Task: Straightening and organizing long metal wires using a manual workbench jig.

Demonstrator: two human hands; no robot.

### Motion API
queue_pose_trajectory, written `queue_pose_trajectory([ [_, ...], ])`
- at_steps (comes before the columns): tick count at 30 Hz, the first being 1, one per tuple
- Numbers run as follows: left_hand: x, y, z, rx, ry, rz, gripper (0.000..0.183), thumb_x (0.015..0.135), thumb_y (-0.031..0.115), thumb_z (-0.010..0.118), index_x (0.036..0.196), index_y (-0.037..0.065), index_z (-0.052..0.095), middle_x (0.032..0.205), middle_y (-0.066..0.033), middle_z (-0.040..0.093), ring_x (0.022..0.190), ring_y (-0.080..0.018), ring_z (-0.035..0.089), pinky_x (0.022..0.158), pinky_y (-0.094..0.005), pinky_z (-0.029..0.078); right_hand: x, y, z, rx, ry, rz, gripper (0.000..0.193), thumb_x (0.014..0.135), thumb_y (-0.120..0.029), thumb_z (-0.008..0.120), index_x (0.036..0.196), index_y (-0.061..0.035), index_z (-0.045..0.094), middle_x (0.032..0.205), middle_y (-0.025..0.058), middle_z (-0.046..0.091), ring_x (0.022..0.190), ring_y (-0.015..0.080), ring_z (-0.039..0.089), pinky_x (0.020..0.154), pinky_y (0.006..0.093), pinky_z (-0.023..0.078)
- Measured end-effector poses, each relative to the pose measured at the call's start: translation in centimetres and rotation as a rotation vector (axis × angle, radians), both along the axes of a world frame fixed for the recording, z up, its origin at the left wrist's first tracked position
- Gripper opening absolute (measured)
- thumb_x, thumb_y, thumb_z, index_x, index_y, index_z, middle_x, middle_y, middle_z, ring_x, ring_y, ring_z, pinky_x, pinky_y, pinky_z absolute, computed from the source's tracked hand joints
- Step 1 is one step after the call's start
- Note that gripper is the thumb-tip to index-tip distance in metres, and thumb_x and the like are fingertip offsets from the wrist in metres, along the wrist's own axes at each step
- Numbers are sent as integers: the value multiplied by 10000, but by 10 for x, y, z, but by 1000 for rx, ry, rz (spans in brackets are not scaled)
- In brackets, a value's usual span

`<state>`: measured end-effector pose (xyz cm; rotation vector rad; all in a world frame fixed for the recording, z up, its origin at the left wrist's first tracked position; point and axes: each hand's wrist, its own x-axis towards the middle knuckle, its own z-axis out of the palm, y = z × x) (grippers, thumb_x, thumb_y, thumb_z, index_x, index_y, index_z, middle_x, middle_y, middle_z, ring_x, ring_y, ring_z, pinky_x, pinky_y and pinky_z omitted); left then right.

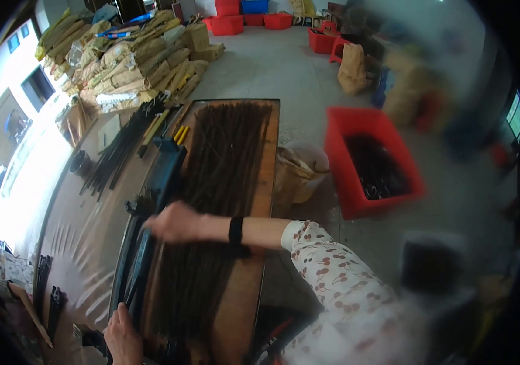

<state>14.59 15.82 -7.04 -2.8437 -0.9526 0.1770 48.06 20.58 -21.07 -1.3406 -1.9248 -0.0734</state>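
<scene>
Head view: my left hand (123,339) curls at the dark metal rail's (142,261) near end, my right (178,222) mid-rail beside the thin rods (226,152), grips too blurred to tell, so I'd best brace left, align right along it.

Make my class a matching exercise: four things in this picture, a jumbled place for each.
1. red tub
2. black wristband
3. left hand
4. thin brown rods

A. laid lengthwise on the table
B. worn just behind the right hand
C. on the floor, right of the table
D. at the near end of a dark rail

Pairs: 1-C, 2-B, 3-D, 4-A
</scene>
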Motion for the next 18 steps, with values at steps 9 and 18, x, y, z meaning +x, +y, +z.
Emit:
queue_pose_trajectory([
  [9, -74, -26, 26, 243, -113, 69, 438, 862, 1, 585, 1289, 92, 633, 812, -103, 535, 780, -306, 548, 662, -425, 459, -110, -60, 37, 201, 110, 321, 363, 858, -255, 767, 1201, -152, 708, 822, 34, 656, 791, 222, 640, 663, 364, 526],
  [18, -158, -55, 27, 286, -273, 106, 522, 799, -54, 618, 1278, 150, 657, 764, -79, 480, 715, -267, 530, 621, -388, 446, -259, -58, 39, 380, 187, 437, 453, 853, -177, 764, 1287, -107, 654, 689, 41, 550, 565, 200, 580, 507, 331, 475],
])
